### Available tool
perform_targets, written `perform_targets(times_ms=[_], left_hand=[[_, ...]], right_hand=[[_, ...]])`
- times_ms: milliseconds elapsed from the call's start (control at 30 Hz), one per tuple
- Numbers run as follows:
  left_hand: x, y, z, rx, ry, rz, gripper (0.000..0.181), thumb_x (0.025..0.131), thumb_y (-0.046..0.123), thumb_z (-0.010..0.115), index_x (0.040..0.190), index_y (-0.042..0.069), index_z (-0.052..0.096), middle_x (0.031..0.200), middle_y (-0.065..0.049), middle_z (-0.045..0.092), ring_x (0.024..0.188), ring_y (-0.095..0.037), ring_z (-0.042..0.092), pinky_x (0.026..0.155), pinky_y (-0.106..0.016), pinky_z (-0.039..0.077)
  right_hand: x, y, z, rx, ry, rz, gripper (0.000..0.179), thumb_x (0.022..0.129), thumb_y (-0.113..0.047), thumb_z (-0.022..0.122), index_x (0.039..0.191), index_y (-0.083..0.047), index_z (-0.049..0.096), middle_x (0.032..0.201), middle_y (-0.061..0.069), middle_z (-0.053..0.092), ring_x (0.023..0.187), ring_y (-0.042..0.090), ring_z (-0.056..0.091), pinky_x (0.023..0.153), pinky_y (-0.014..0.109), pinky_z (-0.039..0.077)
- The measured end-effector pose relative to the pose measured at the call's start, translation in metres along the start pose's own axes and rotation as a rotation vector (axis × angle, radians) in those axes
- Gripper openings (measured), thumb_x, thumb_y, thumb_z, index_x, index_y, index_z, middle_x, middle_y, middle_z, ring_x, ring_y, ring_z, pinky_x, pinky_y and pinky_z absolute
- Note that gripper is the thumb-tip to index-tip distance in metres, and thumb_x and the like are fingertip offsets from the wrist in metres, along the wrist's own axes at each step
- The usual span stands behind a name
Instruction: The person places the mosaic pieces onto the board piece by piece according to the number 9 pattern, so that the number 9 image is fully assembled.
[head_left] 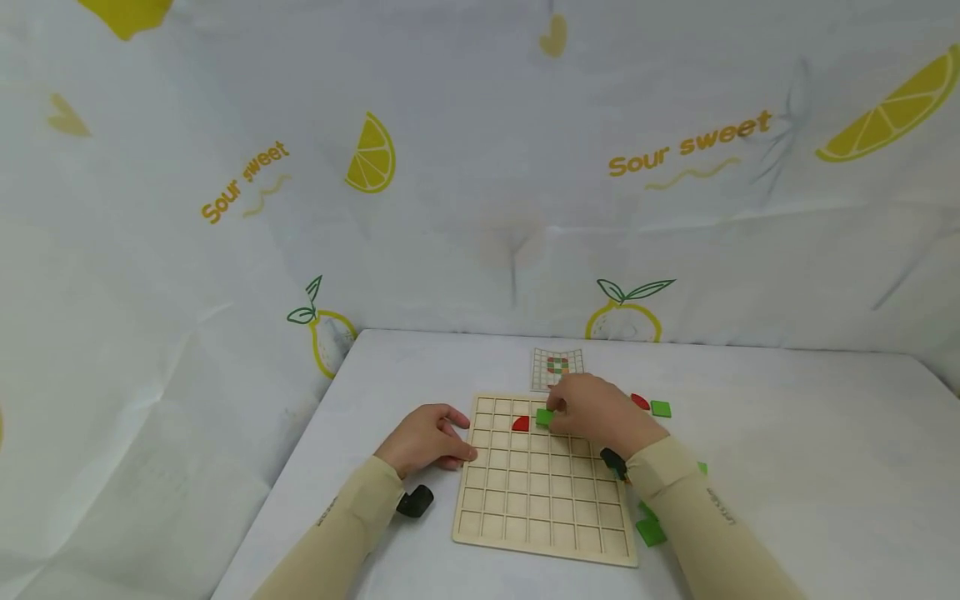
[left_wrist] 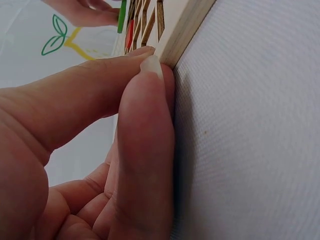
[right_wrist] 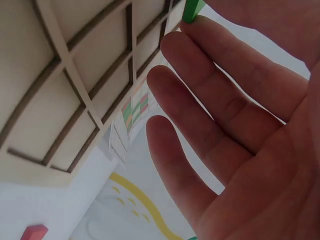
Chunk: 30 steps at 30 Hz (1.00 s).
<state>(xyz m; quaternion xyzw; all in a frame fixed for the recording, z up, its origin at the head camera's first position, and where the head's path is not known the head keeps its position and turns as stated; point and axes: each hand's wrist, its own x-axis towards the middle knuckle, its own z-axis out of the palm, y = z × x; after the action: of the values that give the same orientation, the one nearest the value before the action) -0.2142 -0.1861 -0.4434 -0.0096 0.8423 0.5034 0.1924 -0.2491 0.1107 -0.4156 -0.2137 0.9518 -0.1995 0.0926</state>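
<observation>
A pale wooden grid board (head_left: pixel 517 504) lies on the white table, its raised ribs forming square cells. My left hand (head_left: pixel 431 437) holds the board's left edge; in the left wrist view the fingertips (left_wrist: pixel 145 100) are right at the wooden rim. Over the upper rows, my right hand (head_left: pixel 600 410) pinches a green square tile (head_left: pixel 543 417). The tile's edge (right_wrist: pixel 191 10) shows beyond the fingertips in the right wrist view, where the other fingers are spread. Just left of it, a red quarter-circle tile (head_left: pixel 521 423) sits in a cell.
Behind the board lies a pattern card (head_left: pixel 537 377) with a coloured grid design. To the right are a loose red quarter-circle piece (head_left: pixel 639 402) and a green square (head_left: pixel 661 409). Another green square (head_left: pixel 651 532) lies by the board's near right side, with others partly hidden by the right sleeve (head_left: pixel 697 500).
</observation>
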Motion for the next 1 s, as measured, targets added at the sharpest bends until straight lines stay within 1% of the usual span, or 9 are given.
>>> perform_targets(times_ms=[100,200,267,533,900,1000], left_hand=[[0.0010,-0.0014,-0.0006,-0.009,-0.004,0.005,0.049,0.080,0.014,0.096,0.121,0.010,0.070,0.086,-0.004,0.066,0.066,-0.012,0.071,0.067,-0.025,0.063],[0.0018,-0.0022,-0.0008,-0.012,-0.007,0.007,0.049,0.080,0.014,0.096,0.121,0.009,0.070,0.086,-0.004,0.066,0.066,-0.012,0.071,0.067,-0.025,0.063],[0.0020,-0.0022,-0.0006,-0.008,-0.007,0.007,0.049,0.080,0.015,0.096,0.121,0.010,0.070,0.085,-0.004,0.066,0.066,-0.012,0.071,0.067,-0.025,0.063],[0.0017,-0.0008,-0.0012,-0.010,-0.007,0.008,0.049,0.080,0.015,0.096,0.121,0.009,0.070,0.086,-0.005,0.067,0.066,-0.012,0.071,0.067,-0.026,0.063],[0.0014,-0.0002,-0.0013,-0.005,-0.002,0.002,0.049,0.080,0.014,0.096,0.121,0.009,0.070,0.085,-0.004,0.066,0.066,-0.012,0.071,0.067,-0.025,0.063],[0.0015,-0.0001,-0.0012,-0.003,-0.002,0.004,0.049,0.080,0.014,0.096,0.121,0.009,0.070,0.085,-0.004,0.066,0.066,-0.012,0.071,0.067,-0.025,0.062]], right_hand=[[0.0022,-0.0040,0.0046,-0.032,-0.007,-0.029,0.003,0.095,-0.020,0.083,0.096,-0.018,0.081,0.101,-0.004,0.078,0.089,0.013,0.066,0.084,0.038,0.060],[0.0032,-0.0063,0.0076,-0.048,-0.008,-0.048,0.007,0.095,-0.018,0.084,0.090,-0.018,0.079,0.091,-0.006,0.075,0.080,0.012,0.060,0.079,0.035,0.058],[0.0026,-0.0064,0.0083,-0.050,-0.003,-0.051,0.008,0.094,-0.016,0.084,0.089,-0.018,0.078,0.088,-0.006,0.073,0.078,0.012,0.059,0.076,0.034,0.056],[0.0027,-0.0054,0.0085,-0.049,0.002,-0.055,0.015,0.094,-0.016,0.083,0.083,-0.019,0.074,0.081,-0.007,0.069,0.073,0.013,0.056,0.070,0.032,0.052],[0.0045,-0.0040,0.0102,-0.060,0.008,-0.066,0.018,0.094,-0.013,0.082,0.080,-0.019,0.072,0.077,-0.007,0.066,0.071,0.014,0.054,0.069,0.032,0.050],[0.0046,-0.0039,0.0102,-0.071,0.011,-0.074,0.017,0.094,-0.013,0.082,0.080,-0.019,0.073,0.078,-0.007,0.067,0.072,0.013,0.055,0.071,0.032,0.051]])
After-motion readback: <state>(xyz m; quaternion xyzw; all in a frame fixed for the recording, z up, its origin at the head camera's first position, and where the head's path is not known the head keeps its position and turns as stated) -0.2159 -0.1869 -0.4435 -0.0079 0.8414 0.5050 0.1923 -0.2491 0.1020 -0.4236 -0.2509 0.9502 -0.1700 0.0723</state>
